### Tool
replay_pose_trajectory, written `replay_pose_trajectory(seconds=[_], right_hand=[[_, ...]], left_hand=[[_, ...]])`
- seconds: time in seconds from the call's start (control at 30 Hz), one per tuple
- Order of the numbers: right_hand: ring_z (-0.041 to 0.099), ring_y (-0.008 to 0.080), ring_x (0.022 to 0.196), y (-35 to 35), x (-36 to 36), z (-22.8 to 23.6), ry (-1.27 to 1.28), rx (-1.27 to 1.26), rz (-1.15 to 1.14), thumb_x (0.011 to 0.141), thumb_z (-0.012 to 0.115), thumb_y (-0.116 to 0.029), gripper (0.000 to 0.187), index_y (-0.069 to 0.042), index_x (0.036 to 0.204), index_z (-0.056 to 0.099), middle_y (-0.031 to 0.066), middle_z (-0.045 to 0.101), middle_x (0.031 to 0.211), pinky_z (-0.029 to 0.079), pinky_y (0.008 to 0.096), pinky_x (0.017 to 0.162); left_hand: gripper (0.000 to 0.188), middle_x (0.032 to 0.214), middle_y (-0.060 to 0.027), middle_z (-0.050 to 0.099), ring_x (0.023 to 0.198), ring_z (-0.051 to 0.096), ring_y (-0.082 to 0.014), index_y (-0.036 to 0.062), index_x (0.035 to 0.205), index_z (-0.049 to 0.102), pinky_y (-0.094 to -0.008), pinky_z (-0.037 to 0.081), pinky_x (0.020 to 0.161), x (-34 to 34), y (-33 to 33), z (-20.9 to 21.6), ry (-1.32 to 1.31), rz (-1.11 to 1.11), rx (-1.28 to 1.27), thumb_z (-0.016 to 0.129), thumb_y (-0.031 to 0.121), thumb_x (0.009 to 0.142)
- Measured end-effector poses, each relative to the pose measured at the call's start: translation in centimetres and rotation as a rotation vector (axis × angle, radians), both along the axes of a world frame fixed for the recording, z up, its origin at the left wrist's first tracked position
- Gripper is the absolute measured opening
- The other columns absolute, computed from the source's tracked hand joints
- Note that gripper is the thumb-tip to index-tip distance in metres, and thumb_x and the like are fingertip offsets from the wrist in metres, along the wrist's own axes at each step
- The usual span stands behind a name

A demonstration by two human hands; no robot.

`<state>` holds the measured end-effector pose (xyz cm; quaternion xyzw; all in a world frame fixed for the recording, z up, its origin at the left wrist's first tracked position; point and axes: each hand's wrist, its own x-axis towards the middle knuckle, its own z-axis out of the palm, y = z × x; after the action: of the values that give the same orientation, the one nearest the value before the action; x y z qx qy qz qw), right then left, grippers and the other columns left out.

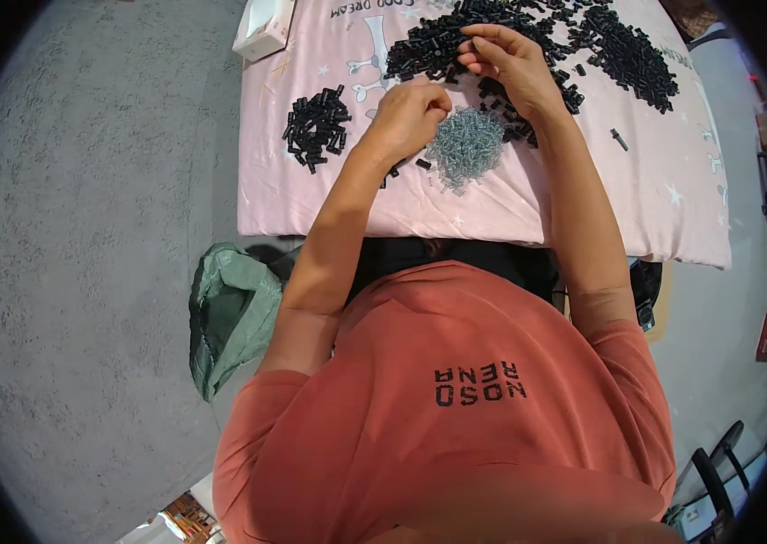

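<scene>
Keep the small pile [316,129], left of the left grip [413,116] and well apart from it, unmixed with anything else. At the left grip, note curled fingers turned in beside the silver pile; impossible to tell whether clenched bare or around a part. Mind the loose piece [423,164], nearer the body than the left grip, when lowering the wrist. Take from the rim of the big heap [436,47], beyond the left grip, rather than digging into the middle. Judging by the pose, probably handling single small parts: pinch one at a time from the silver pile [465,150], just right of the left grip, lightly enough not to scatter the rest. At the right grip [506,65], over the big heap, note thumb and fingers bent toward each other; too small to tell whether grasping a part. Avoid sweeping the lone part [619,140], right of the right grip and nearer the body, or the right pile [639,65], farther right. For pose: left forearm [338,222] slanting rightward over the counter [279,204], wrist bent inward; right forearm [587,199] slanting leftward, reaching farther out.
</scene>
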<state>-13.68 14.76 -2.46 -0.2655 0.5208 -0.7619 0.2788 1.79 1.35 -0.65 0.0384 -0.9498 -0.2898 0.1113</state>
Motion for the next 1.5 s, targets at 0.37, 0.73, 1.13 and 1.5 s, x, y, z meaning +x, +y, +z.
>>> replay_pose_trajectory(seconds=[0.37, 0.73, 1.13, 1.5], right_hand=[[0.062, 0.0063, 0.076, -0.3, 0.6, 0.0, 0.033, 0.072, 0.016, 0.093, 0.061, -0.015, 0.020, -0.004, 0.110, 0.065, 0.0025, 0.066, 0.090, 0.051, 0.0181, 0.070], [0.060, 0.0068, 0.075, -0.2, 1.0, 0.2, -0.050, 0.052, 0.127, 0.095, 0.056, -0.011, 0.018, -0.001, 0.107, 0.065, 0.0035, 0.066, 0.088, 0.051, 0.0191, 0.071], [0.057, 0.0033, 0.067, 0.0, 1.2, 0.2, 0.044, 0.092, 0.253, 0.095, 0.058, -0.019, 0.016, -0.005, 0.101, 0.063, -0.0015, 0.064, 0.081, 0.045, 0.0170, 0.062], [0.058, 0.0042, 0.067, -0.2, 1.8, 0.5, 0.026, 0.124, 0.271, 0.095, 0.058, -0.020, 0.017, -0.004, 0.099, 0.062, 0.0000, 0.064, 0.081, 0.048, 0.0177, 0.062]], left_hand=[[0.011, 0.084, -0.0124, 0.062, 0.081, 0.062, -0.0290, 0.0032, 0.088, 0.066, -0.0356, 0.048, 0.074, 0.1, -0.6, 0.5, -0.097, -0.078, -0.058, 0.062, 0.007, 0.079], [0.010, 0.078, -0.0086, 0.061, 0.069, 0.059, -0.0189, 0.0010, 0.088, 0.061, -0.0308, 0.048, 0.066, 0.5, -0.5, 0.1, 0.030, 0.084, 0.112, 0.060, 0.008, 0.082], [0.004, 0.076, -0.0018, 0.061, 0.070, 0.057, -0.0062, -0.0003, 0.091, 0.056, -0.0204, 0.046, 0.062, -0.9, -0.2, 0.5, 0.251, 0.186, 0.380, 0.057, 0.003, 0.088], [0.009, 0.076, -0.0110, 0.065, 0.068, 0.065, -0.0184, -0.0006, 0.086, 0.058, -0.0305, 0.052, 0.065, -0.8, 0.9, 1.0, 0.326, 0.252, 0.383, 0.061, 0.007, 0.083]])
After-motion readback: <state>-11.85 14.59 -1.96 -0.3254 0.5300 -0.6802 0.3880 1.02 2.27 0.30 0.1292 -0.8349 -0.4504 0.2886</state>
